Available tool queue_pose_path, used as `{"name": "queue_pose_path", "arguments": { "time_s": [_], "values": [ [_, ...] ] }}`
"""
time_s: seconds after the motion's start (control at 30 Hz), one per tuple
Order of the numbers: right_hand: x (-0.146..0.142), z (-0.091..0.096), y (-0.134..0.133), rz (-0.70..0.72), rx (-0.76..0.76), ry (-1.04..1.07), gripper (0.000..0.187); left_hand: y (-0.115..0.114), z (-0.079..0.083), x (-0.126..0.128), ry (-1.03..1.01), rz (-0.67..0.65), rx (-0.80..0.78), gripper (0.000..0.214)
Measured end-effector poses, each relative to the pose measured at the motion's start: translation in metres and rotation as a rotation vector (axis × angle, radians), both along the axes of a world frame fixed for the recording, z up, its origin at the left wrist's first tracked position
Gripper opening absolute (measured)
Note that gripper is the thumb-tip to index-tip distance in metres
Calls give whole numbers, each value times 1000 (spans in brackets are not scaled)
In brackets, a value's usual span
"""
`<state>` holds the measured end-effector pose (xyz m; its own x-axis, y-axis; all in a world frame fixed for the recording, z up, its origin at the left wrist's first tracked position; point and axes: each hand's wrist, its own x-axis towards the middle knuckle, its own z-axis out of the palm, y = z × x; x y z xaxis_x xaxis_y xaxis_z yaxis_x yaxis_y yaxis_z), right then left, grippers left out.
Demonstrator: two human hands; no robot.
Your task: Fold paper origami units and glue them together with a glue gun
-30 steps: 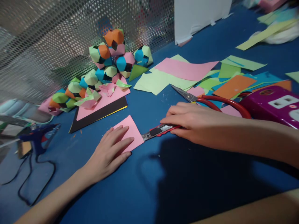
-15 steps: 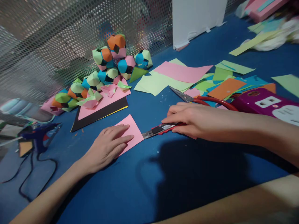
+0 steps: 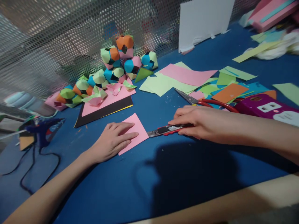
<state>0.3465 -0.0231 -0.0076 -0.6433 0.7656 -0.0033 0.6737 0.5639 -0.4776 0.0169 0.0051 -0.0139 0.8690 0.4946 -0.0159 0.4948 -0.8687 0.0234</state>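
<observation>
A square of pink paper (image 3: 141, 133) lies on the blue tabletop (image 3: 105, 193). My left hand (image 3: 114, 138) rests flat over its left part, fingers stretched out and pressing it down. My right hand (image 3: 189, 122) is wrapped round a utility knife (image 3: 167, 129) with a red-and-black body. The knife lies low over the table, its blade tip at the right corner of the pink paper. Whether the blade is inside a fold of the paper I cannot tell. Just beyond my right hand are red-handled scissors (image 3: 187, 95), lying open-bladed on the table.
Several folded paper balls (image 3: 113, 74) are piled against a perforated metal screen (image 3: 77, 40). A blue glue gun (image 3: 43, 130) with a dark cord stands at left. Paper sheets (image 3: 163, 84) and scraps lie at back right, near a purple case (image 3: 259, 107) and a white board (image 3: 205, 23).
The whole view has shifted slightly, so things appear a little further right. Both hands keep their places on the paper and the knife; the blade tip stays at the paper's corner.
</observation>
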Motion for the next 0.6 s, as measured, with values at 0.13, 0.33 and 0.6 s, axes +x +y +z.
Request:
{"name": "queue_pose_path", "arguments": {
  "time_s": [0.13,0.33,0.6],
  "values": [
    [0,-5,-5,-24,60,23,25,1,-1,0,-6,-4,5,37],
    [-2,-6,-16,-47,42,39,29,1,-2,-1,7,-3,6,38],
    [-5,-5,-24,-72,60,40,27,0,0,1,-10,5,-1,37]
  ]
}}
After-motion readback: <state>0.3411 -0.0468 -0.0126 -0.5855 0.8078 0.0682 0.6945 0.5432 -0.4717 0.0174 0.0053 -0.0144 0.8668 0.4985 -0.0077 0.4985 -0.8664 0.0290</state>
